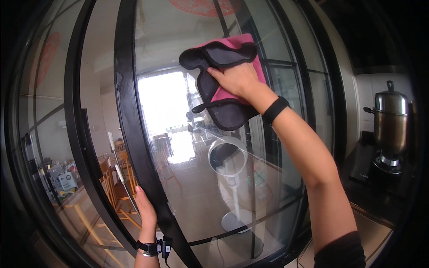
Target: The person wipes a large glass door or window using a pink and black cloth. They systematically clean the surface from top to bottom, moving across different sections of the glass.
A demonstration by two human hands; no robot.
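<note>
My right hand (239, 78) presses a pink and dark grey cloth (229, 115) against the upper part of a glass door pane (201, 207). The cloth is bunched, with its dark edging folded over and a small loop hanging at the left. Lower down on the left, my left hand (145, 206) rests against the edge of the black door frame (134, 100); most of its fingers are hidden behind the frame. Both wrists wear black bands, and a small device with a cable sits at the left one.
Behind the glass stands a white round-headed pedestal fan (228, 157). Wooden chairs (107, 174) and a wooden table (78, 204) with packages are at the left. A lidded metal pot (390, 124) stands over a gas hob (368, 174) at the right.
</note>
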